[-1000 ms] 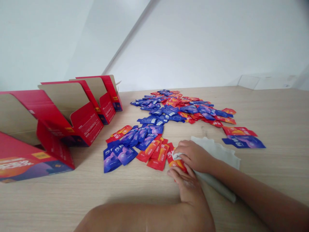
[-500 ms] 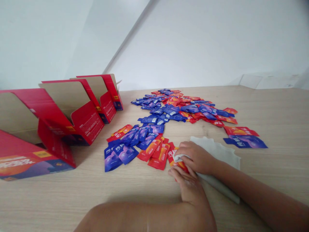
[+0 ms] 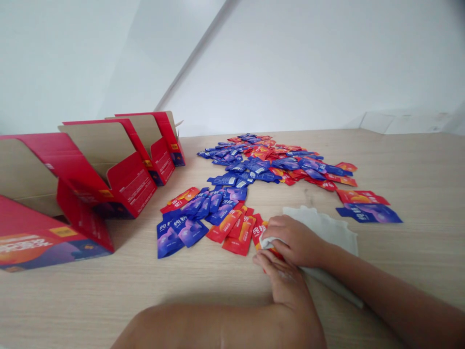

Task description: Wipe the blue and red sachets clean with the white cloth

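A red and orange sachet (image 3: 258,229) lies flat on the table in front of me, mostly covered by my hands. My left hand (image 3: 285,278) presses its lower end down, fingers on the packet. Just above, my right hand (image 3: 300,241) is closed on a white cloth (image 3: 319,223), a bunched part of which touches the sachet's face. The rest of the cloth spreads under and behind my right wrist. Directly left are more red sachets (image 3: 240,236) and overlapping blue-purple sachets (image 3: 191,231).
Open red cardboard boxes (image 3: 132,186) stand in a row at the left, flaps up. A long heap of mixed red and blue sachets (image 3: 259,167) stretches toward the back. A red and a blue sachet (image 3: 372,213) lie at the right on the wooden table (image 3: 410,261).
My right hand has shifted slightly over the red sachet, and the spread cloth has slid a little to the left. My left hand stays nearly in place.
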The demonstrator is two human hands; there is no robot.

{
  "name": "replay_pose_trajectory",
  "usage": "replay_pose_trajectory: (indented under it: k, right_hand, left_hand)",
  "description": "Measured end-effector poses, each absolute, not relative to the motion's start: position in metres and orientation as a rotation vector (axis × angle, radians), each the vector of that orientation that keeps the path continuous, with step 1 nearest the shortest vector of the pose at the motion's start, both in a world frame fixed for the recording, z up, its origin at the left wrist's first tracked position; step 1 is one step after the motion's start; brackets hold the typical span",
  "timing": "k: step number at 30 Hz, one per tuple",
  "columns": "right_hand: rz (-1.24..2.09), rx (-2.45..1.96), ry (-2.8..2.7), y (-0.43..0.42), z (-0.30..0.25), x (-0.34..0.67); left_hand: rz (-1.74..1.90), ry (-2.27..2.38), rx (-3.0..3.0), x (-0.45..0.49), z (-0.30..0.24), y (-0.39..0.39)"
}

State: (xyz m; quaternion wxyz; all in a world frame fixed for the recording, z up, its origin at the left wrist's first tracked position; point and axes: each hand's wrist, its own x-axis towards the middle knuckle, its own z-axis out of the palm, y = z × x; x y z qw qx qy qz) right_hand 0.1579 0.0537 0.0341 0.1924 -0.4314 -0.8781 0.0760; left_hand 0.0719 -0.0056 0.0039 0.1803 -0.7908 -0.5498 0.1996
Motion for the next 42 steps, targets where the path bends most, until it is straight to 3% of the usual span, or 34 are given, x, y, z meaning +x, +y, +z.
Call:
replay_pose_trajectory:
  k: [7,15,20,30,36,42]
  right_hand:
    - [0.177,-1.423,-2.354,0.071,0.026,0.174]
    - [0.226,-1.193,-2.432,0.053,0.035,0.157]
    - [0.224,-1.309,-2.402,0.065,0.026,0.163]
    - [0.159,-1.311,-2.252,0.057,0.035,0.164]
    - [0.27,-1.217,-2.456,0.056,0.033,0.154]
    - [0.2,-1.336,-2.375,0.069,0.024,0.17]
  left_hand:
    - [0.391,-1.581,-2.196,0.071,-0.011,-0.003]
    - [0.23,-1.613,-2.224,0.071,-0.026,-0.002]
    - [0.11,-1.663,-2.282,0.071,-0.027,-0.004]
    - [0.231,-1.661,-2.295,0.07,-0.01,-0.005]
    - [0.408,-1.628,-2.264,0.07,0.006,-0.008]
    - [0.14,-1.707,-2.283,0.072,-0.013,-0.004]
